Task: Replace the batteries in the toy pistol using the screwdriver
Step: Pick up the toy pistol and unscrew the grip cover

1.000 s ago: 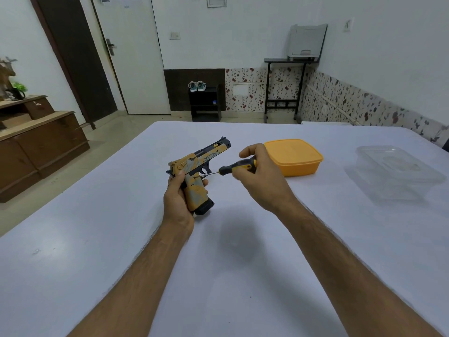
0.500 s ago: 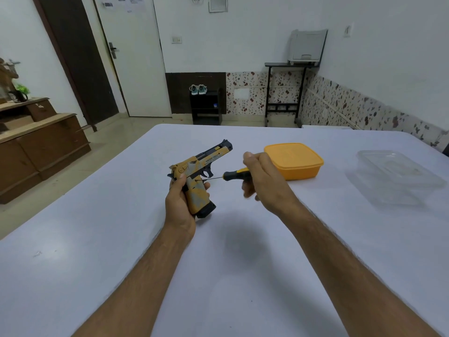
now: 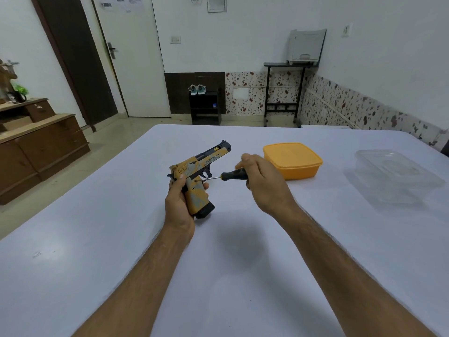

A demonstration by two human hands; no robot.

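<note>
Screwdriver [image 3: 229, 175] tip now seated in grip screw.

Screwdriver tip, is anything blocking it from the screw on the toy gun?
Nothing visible. The right hand points the screwdriver tip at the toy pistol grip, held in the left hand.

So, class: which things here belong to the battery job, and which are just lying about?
In use:
toy pistol, held in left hand
screwdriver, held in right hand

Lying about:
orange lidded box
clear plastic container
</note>
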